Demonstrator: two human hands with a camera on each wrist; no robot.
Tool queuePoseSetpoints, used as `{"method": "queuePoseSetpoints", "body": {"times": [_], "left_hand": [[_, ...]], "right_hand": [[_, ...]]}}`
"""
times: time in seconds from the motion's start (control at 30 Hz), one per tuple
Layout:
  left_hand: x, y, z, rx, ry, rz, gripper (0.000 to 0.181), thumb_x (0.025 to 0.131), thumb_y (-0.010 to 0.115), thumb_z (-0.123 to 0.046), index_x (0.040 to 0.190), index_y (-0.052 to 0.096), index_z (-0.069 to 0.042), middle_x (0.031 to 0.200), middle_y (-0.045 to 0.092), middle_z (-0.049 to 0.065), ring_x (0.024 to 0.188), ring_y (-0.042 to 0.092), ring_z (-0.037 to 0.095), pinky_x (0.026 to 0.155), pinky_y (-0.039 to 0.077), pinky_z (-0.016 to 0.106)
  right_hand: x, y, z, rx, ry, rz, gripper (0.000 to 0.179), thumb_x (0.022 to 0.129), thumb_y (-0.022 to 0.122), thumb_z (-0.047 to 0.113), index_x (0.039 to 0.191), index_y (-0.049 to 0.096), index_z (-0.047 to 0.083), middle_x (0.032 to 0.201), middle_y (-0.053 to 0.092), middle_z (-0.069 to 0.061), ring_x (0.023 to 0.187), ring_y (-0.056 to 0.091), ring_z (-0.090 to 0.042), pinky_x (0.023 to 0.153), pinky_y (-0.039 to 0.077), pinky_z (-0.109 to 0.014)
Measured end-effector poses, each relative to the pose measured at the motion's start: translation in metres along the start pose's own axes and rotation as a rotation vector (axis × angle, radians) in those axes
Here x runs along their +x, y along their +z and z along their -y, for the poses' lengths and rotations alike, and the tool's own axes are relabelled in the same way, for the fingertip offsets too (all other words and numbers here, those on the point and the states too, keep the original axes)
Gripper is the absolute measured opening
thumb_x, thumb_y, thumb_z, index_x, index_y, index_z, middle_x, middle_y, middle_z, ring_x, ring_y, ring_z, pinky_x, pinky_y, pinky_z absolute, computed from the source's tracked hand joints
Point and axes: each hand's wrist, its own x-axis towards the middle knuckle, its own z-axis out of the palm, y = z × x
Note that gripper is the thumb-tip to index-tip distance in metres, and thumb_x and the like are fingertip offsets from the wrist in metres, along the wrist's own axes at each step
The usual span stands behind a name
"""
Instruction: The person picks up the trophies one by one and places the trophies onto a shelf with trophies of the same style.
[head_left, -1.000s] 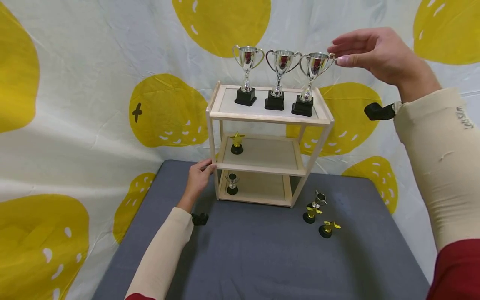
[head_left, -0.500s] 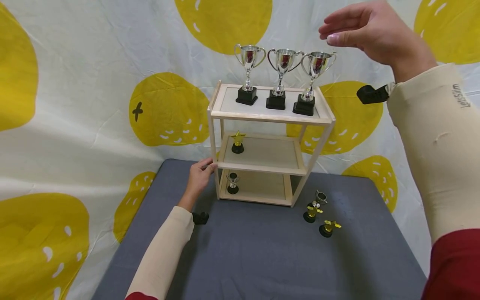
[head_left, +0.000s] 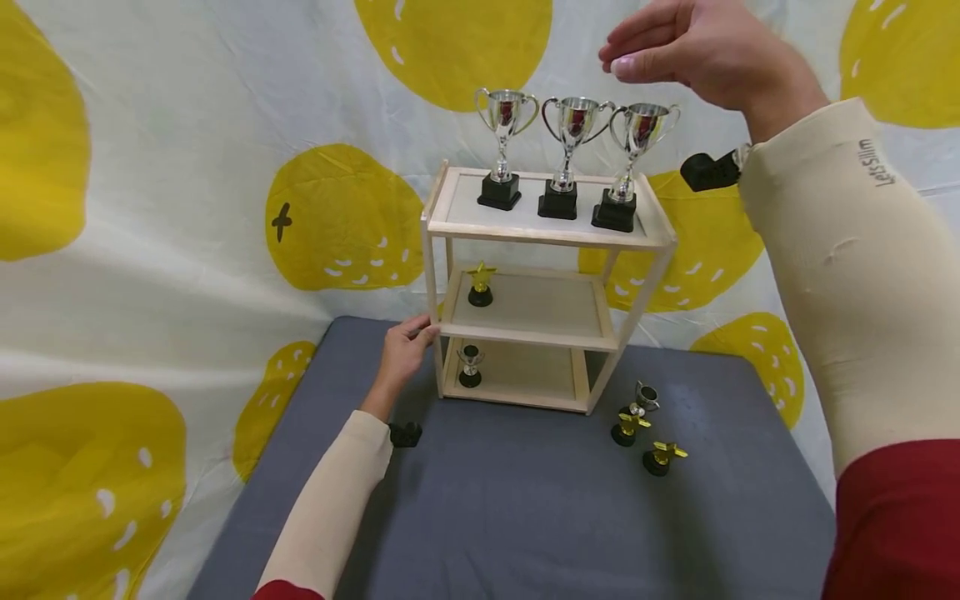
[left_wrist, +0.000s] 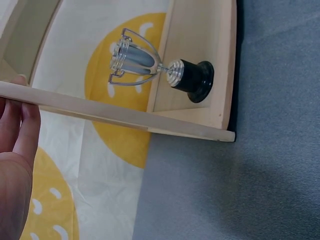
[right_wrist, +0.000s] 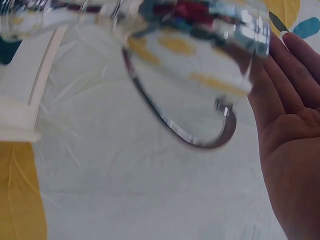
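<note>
My left hand [head_left: 402,357] pinches the front left post of a pale wooden three-tier shelf [head_left: 525,340] at middle-board height. The left wrist view shows fingers [left_wrist: 26,134] against that post. My right hand [head_left: 701,52] hangs above the rightmost silver trophy cup [head_left: 643,125], fingers extended and holding nothing. Two more silver trophy cups, the middle one [head_left: 576,121] and the left one [head_left: 505,115], stand upright beside it on the top board, all on black bases. In the right wrist view, a blurred silver cup [right_wrist: 200,30] fills the upper part, partly covering the hand.
A gold star trophy [head_left: 481,283] stands at the middle board's left, with a small silver cup [head_left: 470,365] below it on the bottom board. Right of the shelf, two gold star trophies [head_left: 630,427] [head_left: 663,457] and a small silver cup [head_left: 647,397] stand on the grey cloth [head_left: 525,500].
My right hand has risen from beside the rightmost cup's handle and shifted left, above the cup. My left hand keeps its hold on the post. The trophies stay where they were.
</note>
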Motion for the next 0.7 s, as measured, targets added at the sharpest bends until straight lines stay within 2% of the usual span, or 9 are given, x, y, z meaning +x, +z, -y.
{"method": "queuePoseSetpoints", "body": {"times": [0.23,0.5,0.6,0.7], "left_hand": [[0.000,0.000,0.000,-0.017,-0.005,-0.004,0.038,0.103,0.068,-0.019,0.138,0.068,-0.004,0.140,0.066,0.020,0.121,0.069,0.039,0.104,0.059,0.054],[-0.003,0.000,0.001,-0.012,-0.002,-0.011,0.037,0.103,0.068,-0.016,0.136,0.069,-0.001,0.138,0.067,0.021,0.119,0.070,0.039,0.102,0.060,0.053],[-0.003,0.000,0.001,-0.011,0.003,-0.016,0.036,0.103,0.067,-0.016,0.136,0.069,0.000,0.139,0.066,0.021,0.120,0.069,0.039,0.103,0.060,0.051],[-0.003,0.000,0.000,-0.012,0.009,-0.020,0.036,0.103,0.067,-0.016,0.135,0.069,-0.001,0.139,0.067,0.020,0.120,0.069,0.039,0.103,0.060,0.052]], "right_hand": [[0.020,0.019,0.010,-0.093,0.020,0.033,0.049,0.094,0.078,0.022,0.141,0.064,0.010,0.127,0.069,0.007,0.119,0.061,-0.015,0.114,0.046,-0.014],[0.041,0.051,0.030,-0.245,0.049,0.057,0.053,0.097,0.074,0.031,0.144,0.062,0.010,0.132,0.066,0.005,0.122,0.058,-0.016,0.130,0.035,-0.034],[0.047,0.062,0.036,-0.311,0.057,0.061,0.054,0.099,0.073,0.034,0.145,0.061,0.011,0.133,0.065,0.005,0.122,0.058,-0.016,0.129,0.037,-0.037],[0.054,0.072,0.041,-0.358,0.068,0.076,0.057,0.098,0.073,0.036,0.147,0.060,0.010,0.141,0.063,-0.001,0.123,0.057,-0.017,0.127,0.040,-0.037]]}}
